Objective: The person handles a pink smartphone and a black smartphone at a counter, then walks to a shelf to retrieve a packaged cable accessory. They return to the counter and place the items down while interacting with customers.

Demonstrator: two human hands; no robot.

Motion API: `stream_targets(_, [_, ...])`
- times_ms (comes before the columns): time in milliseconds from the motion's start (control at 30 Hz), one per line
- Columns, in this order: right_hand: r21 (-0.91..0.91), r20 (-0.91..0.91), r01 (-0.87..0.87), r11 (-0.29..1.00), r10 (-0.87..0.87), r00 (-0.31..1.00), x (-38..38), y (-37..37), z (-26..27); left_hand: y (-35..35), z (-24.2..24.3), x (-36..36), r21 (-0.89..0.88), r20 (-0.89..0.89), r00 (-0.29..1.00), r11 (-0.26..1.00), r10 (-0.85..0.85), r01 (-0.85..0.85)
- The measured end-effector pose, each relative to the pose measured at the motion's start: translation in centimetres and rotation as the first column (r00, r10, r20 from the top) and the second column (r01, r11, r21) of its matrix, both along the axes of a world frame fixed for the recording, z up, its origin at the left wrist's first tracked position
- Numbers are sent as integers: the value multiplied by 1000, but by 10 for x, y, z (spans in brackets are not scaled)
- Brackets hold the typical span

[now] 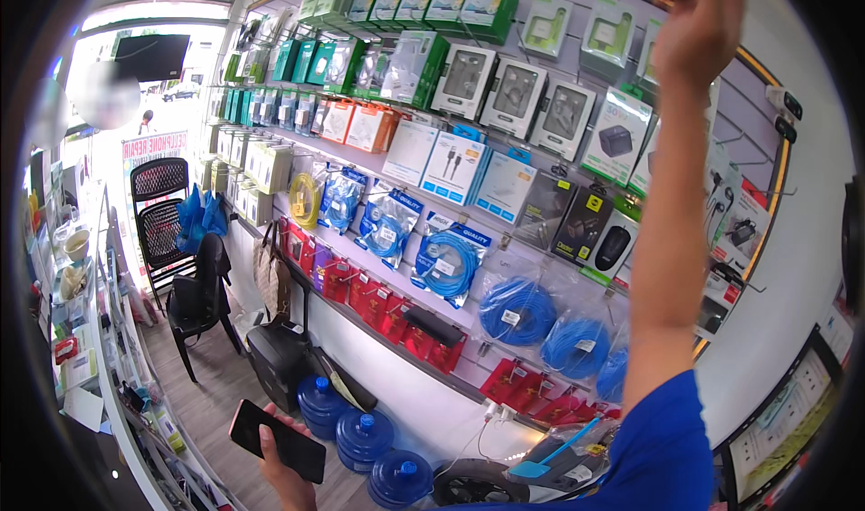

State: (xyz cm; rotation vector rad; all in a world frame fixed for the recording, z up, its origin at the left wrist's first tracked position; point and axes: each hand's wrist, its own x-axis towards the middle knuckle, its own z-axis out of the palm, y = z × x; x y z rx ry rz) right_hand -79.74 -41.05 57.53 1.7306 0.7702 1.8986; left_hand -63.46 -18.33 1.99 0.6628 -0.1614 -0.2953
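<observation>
In the lower part of the head view, my left hand [285, 474] grips a smartphone [290, 442] with a dark screen. The thumb lies along its near edge, and fingertips show behind the far edge. My right arm, in a blue sleeve, reaches up across the right side. At the top edge my right hand [703, 34] is blurred and partly cut off, so its fingers and anything in them are unclear. The nearest goods to it are green-and-white charger packs [607, 36] hanging on a slatwall display [513, 254].
Blue water jugs [365, 436] stand on the floor beside a black speaker [277, 359]. A wheel [480, 482] sits at the wall's foot. Coiled blue cables [517, 310] hang above. Black chairs [199, 301] stand near the bright doorway, and a glass counter [128, 409] runs along the left.
</observation>
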Motion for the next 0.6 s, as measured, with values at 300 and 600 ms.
stream_targets(300, [589, -752, 512, 626, 656, 64, 79, 10, -533, 18, 12, 33, 21, 46, 986, 987, -160, 159])
stream_targets(600, [658, 51, 753, 27, 995, -81, 39, 61, -615, 0, 4, 20, 366, 73, 882, 835, -466, 411])
